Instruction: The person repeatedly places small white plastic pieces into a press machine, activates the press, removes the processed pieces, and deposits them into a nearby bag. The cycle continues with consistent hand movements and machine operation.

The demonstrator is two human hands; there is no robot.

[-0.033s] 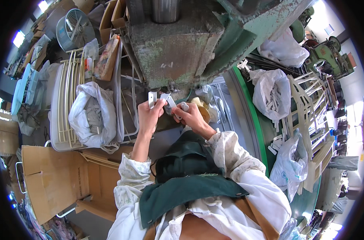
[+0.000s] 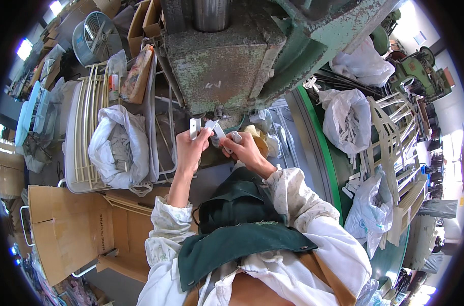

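Just below the head of a large green press (image 2: 222, 66), both hands are raised close together. My left hand (image 2: 190, 149) is closed on a flat white metal bracket (image 2: 195, 127) that stands up past the fingers. Its thumb and fingertip also meet a second white piece (image 2: 211, 124) between the hands. Closed in a pinch, my right hand (image 2: 246, 151) grips a white metal strip (image 2: 219, 131); a rounded white end (image 2: 236, 136) shows above its fingers. How these pieces join is hidden by the fingers.
To the left, a white sack of small parts (image 2: 117, 148) lies by pale metal bars (image 2: 86, 127). An open cardboard box (image 2: 63, 229) sits nearer. At right, behind a green edge (image 2: 318, 148), are a bag of white strips (image 2: 346, 122) and stacked pale frames (image 2: 395, 137).
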